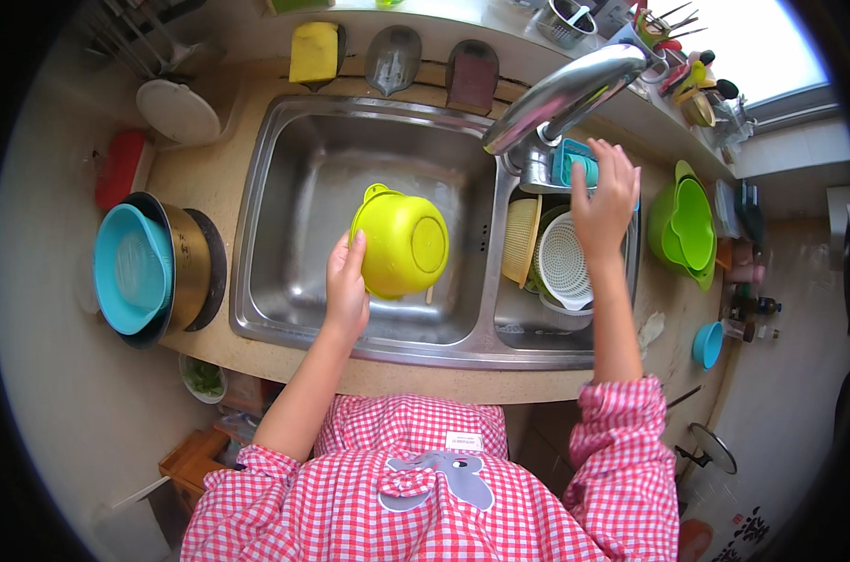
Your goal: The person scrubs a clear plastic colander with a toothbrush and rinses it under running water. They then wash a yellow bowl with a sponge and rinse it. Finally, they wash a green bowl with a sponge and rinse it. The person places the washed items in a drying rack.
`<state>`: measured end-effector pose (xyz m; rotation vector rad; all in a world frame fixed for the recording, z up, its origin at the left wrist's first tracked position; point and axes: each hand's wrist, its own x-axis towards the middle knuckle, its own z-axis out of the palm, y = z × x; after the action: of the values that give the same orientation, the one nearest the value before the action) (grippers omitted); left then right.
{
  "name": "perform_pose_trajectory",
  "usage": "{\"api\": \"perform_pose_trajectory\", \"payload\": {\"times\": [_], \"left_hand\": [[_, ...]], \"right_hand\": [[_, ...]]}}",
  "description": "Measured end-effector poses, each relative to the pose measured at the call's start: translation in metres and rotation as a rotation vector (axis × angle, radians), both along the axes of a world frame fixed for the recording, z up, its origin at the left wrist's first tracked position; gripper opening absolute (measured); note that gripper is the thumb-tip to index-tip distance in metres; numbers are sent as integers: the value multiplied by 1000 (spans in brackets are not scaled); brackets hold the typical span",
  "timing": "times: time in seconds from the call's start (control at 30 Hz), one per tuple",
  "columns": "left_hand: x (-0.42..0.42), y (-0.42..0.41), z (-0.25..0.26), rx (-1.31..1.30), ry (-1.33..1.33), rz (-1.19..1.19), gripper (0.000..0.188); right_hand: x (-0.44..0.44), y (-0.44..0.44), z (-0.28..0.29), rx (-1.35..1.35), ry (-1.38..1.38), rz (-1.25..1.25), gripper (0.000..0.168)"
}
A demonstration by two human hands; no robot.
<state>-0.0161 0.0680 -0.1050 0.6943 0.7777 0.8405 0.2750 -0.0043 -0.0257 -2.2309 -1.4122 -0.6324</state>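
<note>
My left hand (348,281) grips the rim of a yellow-green plastic bowl (400,246). The bowl is tipped on its side above the large steel sink basin (305,211), its round base facing right. With fingers spread, my right hand (604,197) is raised beside a turquoise plastic basket (569,163) behind the small basin and appears to hold nothing; whether it touches the basket cannot be told. The chrome faucet (565,91) arches up to the left of this hand. Below it, a white colander (564,260) and a beige strainer basket (520,242) lie in the small basin.
A metal pot (190,267) holding turquoise bowls (119,270) stands left of the sink. Green nested bowls (660,225) and a small blue bowl (708,345) are on the right counter. A yellow sponge (314,53) and a dark red scouring pad (473,81) sit in holders behind the sink.
</note>
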Motion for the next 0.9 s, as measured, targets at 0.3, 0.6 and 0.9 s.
{"api": "perform_pose_trajectory", "payload": {"times": [0.3,0.6,0.9], "left_hand": [[31,8,-4,-293,-191,87,36],[38,22,-63,-417,-166,178,36],[-34,50,-103,-470,-52,357,39]], "right_hand": [[27,-30,-57,-288,233,8,29],[-75,-31,-64,61,374,213,14],[-199,16,-263,-798,918,213,33]]}}
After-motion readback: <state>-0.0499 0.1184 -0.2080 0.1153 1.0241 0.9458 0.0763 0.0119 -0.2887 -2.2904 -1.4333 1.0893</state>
